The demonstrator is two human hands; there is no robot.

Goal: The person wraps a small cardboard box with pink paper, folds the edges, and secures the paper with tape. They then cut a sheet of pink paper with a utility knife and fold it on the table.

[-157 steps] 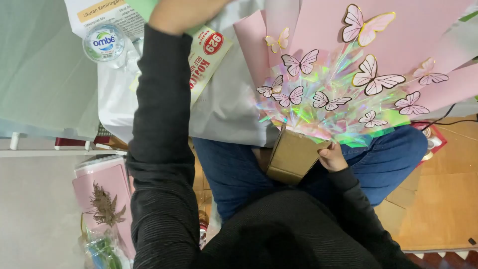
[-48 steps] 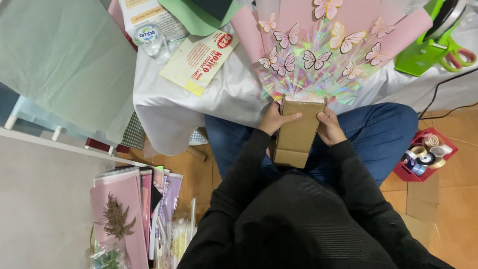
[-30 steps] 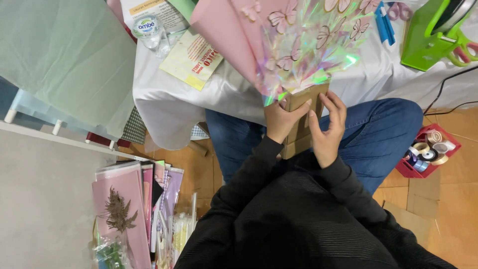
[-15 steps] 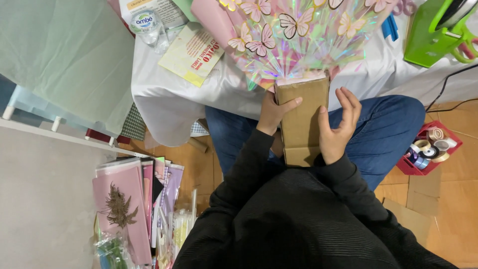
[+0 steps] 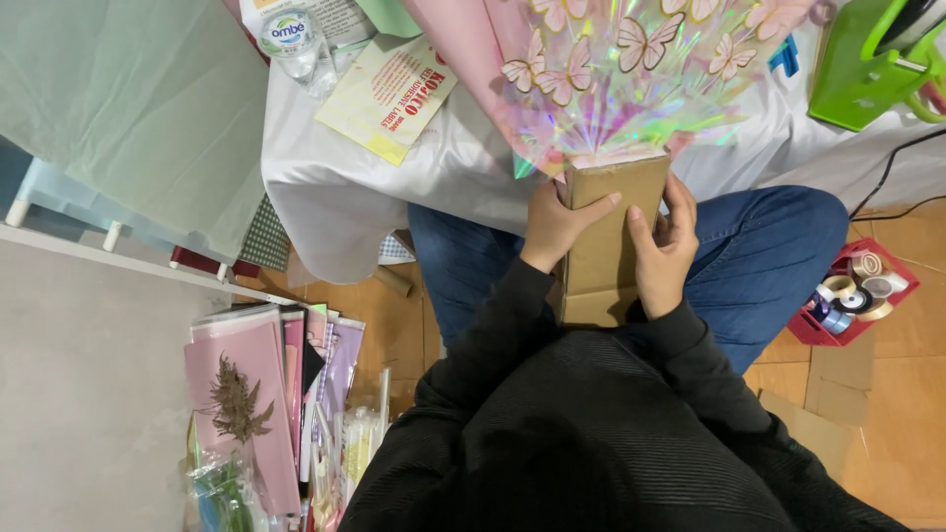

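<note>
A butterfly bouquet (image 5: 631, 69) of pink paper, iridescent film and paper butterflies rests against the white-draped table edge, its brown cardboard handle (image 5: 601, 256) pointing down over my lap. My left hand (image 5: 557, 225) clasps the handle's left side near the top, fingers across the front. My right hand (image 5: 662, 251) grips the right side, thumb on the cardboard's face. Both sleeves are black.
On the white tablecloth (image 5: 394, 187) lie a yellow leaflet (image 5: 389, 99) and a plastic bottle (image 5: 294, 39); a green device (image 5: 872, 64) stands at right. A red basket of ribbon rolls (image 5: 855, 296) sits on the floor right, stacked wrapping sheets (image 5: 266, 394) left.
The bouquet turned from edge-on to face-up and dropped lower, so its handle lies over my lap. My right hand closed from an open hover onto the handle's right side.
</note>
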